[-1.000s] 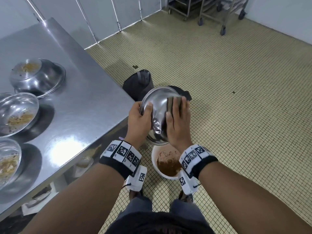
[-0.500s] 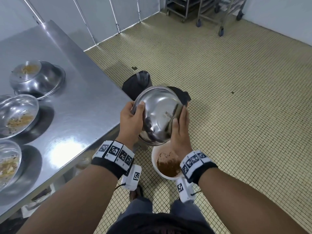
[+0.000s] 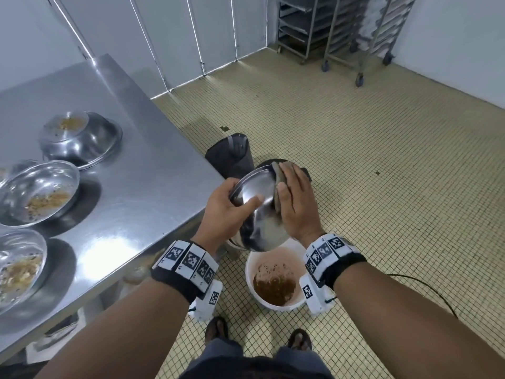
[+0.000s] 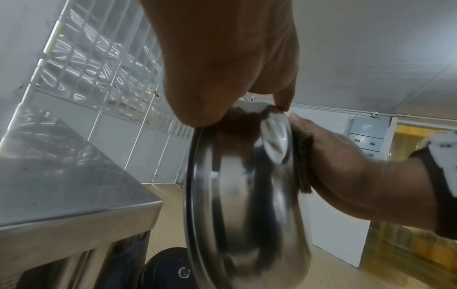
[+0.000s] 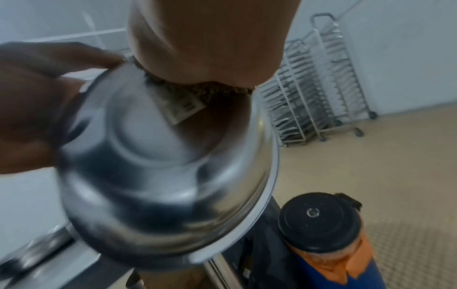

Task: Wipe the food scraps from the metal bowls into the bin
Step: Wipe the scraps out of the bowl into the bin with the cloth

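Tilting steeply above the white bin point(image 3: 276, 280), the metal bowl point(image 3: 257, 214) hangs with its low rim directly over the bin's opening, at 6 o'clock of the view centre. The left hand point(image 3: 221, 212) grips the bowl's rim at its 9 o'clock side, thumb point(image 3: 250, 201) curled onto the steel. The right hand point(image 3: 296, 203) lies flat, fingers straight, pressing a brown cloth point(image 3: 277, 184) against the bowl at its 3 o'clock side. Brown scraps point(image 3: 274, 287) lie in the bin's bottom. At 9 o'clock stands a steel table point(image 3: 131, 192) carrying two upright bowls with scraps point(image 3: 41, 194) point(image 3: 19, 269) and one overturned bowl point(image 3: 82, 140). A black bag point(image 3: 229, 157) sits on the tiled floor point(image 3: 382, 173) at 12 o'clock of the held bowl. Wheeled racks point(image 3: 341, 31) stand at 1 o'clock.
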Action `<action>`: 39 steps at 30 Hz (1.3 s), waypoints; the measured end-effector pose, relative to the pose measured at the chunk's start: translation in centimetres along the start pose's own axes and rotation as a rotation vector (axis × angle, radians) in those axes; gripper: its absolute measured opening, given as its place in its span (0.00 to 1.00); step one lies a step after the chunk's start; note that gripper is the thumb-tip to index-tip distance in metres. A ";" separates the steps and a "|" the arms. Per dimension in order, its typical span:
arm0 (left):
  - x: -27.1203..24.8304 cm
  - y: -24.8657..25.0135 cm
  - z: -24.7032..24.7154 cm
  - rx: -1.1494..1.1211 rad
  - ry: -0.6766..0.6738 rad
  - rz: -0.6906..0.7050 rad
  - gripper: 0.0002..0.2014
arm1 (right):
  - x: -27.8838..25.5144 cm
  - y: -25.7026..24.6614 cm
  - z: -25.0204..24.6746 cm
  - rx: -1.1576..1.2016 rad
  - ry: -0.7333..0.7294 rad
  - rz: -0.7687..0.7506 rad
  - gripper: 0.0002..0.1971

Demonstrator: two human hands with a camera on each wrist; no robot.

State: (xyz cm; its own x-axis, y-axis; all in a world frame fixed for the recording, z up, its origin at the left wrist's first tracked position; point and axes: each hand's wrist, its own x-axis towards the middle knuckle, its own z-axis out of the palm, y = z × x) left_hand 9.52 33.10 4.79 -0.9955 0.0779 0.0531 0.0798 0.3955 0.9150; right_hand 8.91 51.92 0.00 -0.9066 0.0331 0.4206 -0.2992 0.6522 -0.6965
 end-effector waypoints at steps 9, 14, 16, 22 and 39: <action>0.1 1.6 -2.3 -0.021 -0.060 0.079 0.14 | 4.2 -2.7 -2.2 0.052 -0.167 0.093 0.27; 0.0 2.0 -4.1 -0.096 -0.118 0.049 0.19 | 6.2 -4.5 -5.4 0.033 -0.380 0.068 0.13; -0.1 2.1 -4.9 -0.155 -0.147 0.068 0.23 | 6.9 -4.8 -6.2 -0.054 -0.441 -0.002 0.16; 0.1 3.2 -6.3 -0.273 -0.148 0.126 0.26 | 6.7 -6.2 -7.0 0.064 -0.448 -0.039 0.18; 4.4 6.0 -7.4 0.000 -0.134 0.243 0.10 | 8.0 -7.0 -6.9 0.174 -0.291 -0.010 0.21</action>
State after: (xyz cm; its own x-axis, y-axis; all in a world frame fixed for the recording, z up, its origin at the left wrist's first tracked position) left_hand 5.26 29.06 13.42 -0.9316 0.2908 0.2181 0.3158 0.3501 0.8819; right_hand 5.83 52.86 12.26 -0.9427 -0.2069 0.2618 -0.3323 0.5117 -0.7923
